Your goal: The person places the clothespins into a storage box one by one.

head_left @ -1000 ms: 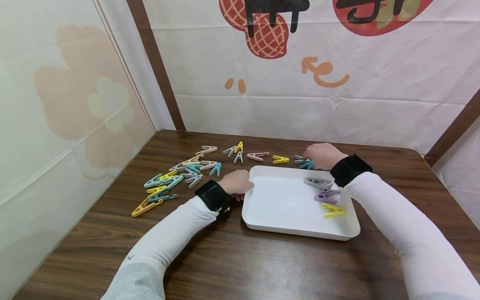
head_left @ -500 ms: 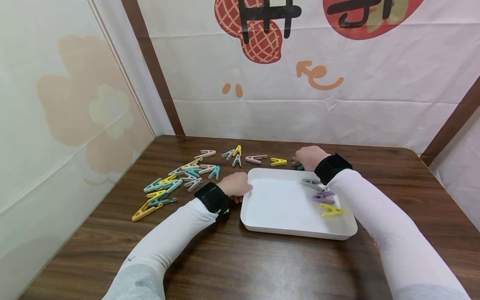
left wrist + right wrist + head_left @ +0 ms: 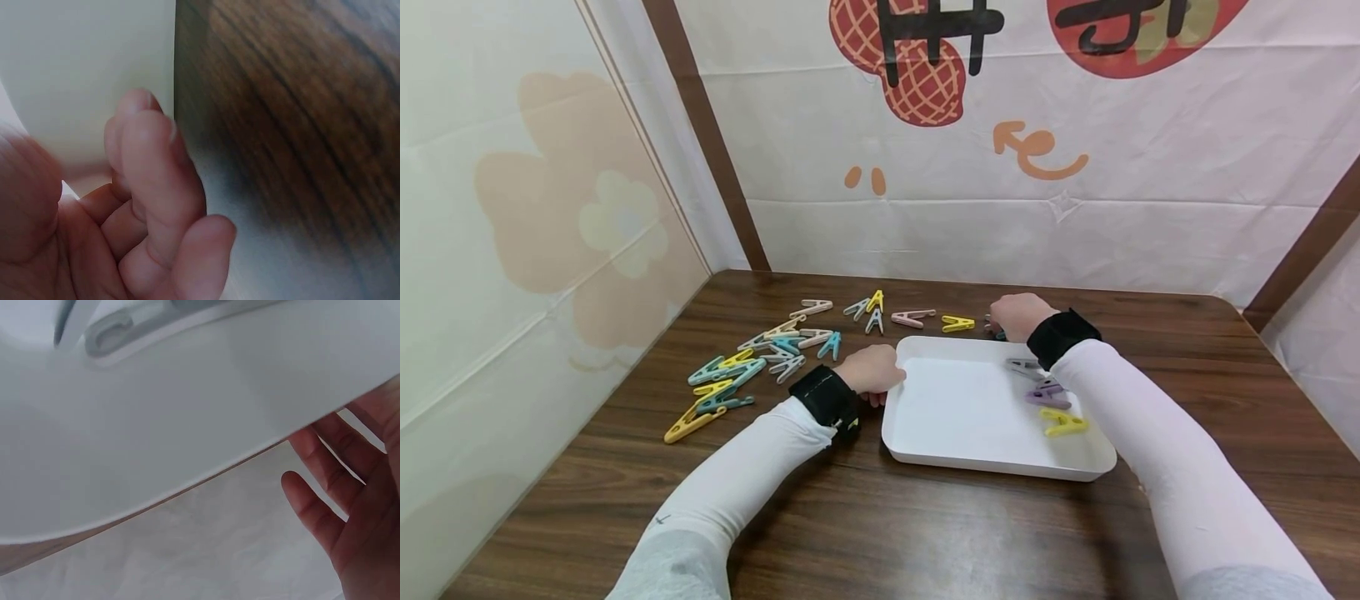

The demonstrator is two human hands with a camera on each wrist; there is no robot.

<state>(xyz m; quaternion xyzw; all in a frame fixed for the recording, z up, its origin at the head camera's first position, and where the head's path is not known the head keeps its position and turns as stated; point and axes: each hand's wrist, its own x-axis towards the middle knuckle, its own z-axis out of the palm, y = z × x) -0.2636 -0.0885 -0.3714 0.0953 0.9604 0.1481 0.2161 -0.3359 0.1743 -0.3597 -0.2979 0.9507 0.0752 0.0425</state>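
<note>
At the left side of the white tray, my left hand grips the rim, with its fingers curled outside the wall. My right hand reaches down just beyond the far rim, beside a dark teal clothespin that it largely covers. In the right wrist view the tray wall hides its thumb and some fingertips, so a hold cannot be made out. Inside the tray's right part lie a grey clothespin, purple clothespins and a yellow clothespin.
Several mixed-colour clothespins are spread over the left of the brown wooden table. Along the back lie a yellow clothespin, a pink clothespin and a small yellow-grey group. A printed white sheet hangs behind.
My right hand has shifted slightly left, covering more of the grey and teal clothespins beyond the tray. The left hand keeps its place at the rim. The head view has tilted a little.
</note>
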